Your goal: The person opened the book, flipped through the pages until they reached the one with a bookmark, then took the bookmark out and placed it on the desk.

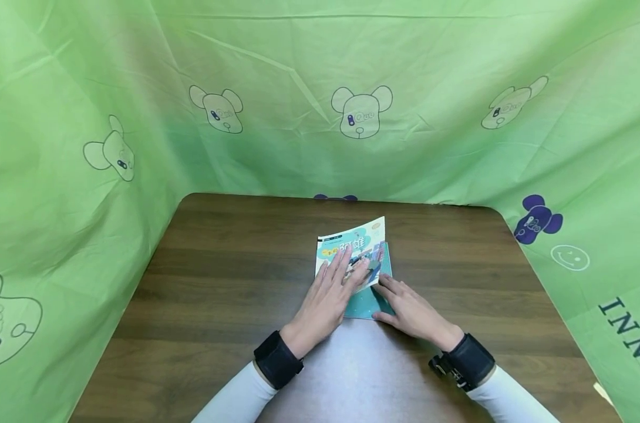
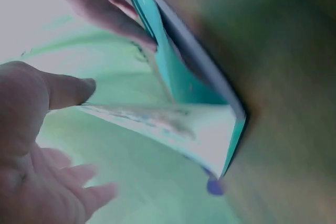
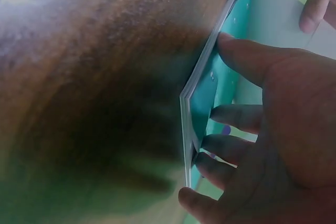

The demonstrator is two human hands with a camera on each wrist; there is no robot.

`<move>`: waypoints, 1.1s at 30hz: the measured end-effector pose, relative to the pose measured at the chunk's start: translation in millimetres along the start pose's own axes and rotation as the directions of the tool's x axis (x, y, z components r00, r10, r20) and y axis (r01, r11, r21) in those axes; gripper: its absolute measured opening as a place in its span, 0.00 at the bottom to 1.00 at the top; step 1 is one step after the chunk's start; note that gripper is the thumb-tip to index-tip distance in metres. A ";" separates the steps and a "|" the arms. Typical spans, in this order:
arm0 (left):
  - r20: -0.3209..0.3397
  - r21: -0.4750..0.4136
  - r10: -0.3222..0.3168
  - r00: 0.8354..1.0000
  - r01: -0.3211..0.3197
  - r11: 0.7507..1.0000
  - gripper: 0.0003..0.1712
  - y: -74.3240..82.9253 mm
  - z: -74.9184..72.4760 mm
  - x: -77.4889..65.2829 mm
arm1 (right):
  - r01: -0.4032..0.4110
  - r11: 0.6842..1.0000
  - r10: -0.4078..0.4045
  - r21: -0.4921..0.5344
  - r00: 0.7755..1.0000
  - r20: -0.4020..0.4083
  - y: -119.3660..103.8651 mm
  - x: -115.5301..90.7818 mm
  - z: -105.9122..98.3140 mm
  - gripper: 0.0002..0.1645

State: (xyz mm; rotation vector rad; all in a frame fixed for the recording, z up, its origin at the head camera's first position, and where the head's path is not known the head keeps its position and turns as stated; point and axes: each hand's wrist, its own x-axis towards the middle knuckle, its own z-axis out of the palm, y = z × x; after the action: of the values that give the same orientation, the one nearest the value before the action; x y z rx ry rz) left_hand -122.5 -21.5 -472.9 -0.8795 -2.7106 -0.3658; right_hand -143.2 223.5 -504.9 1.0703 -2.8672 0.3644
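Note:
A thin book lies on the wooden table, its front cover (image 1: 371,230) raised at an angle above a teal page (image 1: 359,305). My left hand (image 1: 320,299) holds this cover: its fingers lie along the printed outer side, and the thumb (image 3: 314,14) shows against the pale inner side in the right wrist view. My right hand (image 1: 412,308) rests on the teal page at the book's near right corner, fingers spread. In the right wrist view the right thumb (image 3: 244,56) and fingertips touch the teal sheet near its edges.
The brown wooden table (image 1: 219,282) extends around the book on all sides. A green curtain (image 1: 278,158) printed with bear heads hangs behind the table and along both sides. A black band sits on each wrist.

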 end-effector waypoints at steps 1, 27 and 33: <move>-0.031 0.041 0.028 0.999 -0.026 0.999 0.54 -0.7 -1.8 0.1 | 0.000 1.000 0.000 0.006 1.000 0.000 -0.3 0.0 -0.4 0.43; -0.379 0.453 -0.072 0.923 0.253 0.855 0.61 -32.2 -35.2 -44.6 | -0.011 0.999 0.011 0.053 1.000 -0.001 -1.0 -3.7 -1.2 0.43; -0.087 0.374 -0.279 0.956 0.290 0.881 0.49 -40.7 -33.5 -54.3 | -0.009 0.998 0.009 0.066 1.000 -0.003 -0.2 -3.7 -0.2 0.43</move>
State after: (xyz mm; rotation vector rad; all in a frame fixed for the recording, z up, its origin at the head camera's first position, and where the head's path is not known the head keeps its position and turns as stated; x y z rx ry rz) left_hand -98.8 -93.1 -465.7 -0.3633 -2.7444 0.1018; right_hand -140.3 225.7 -505.2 1.0657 -2.8768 0.4646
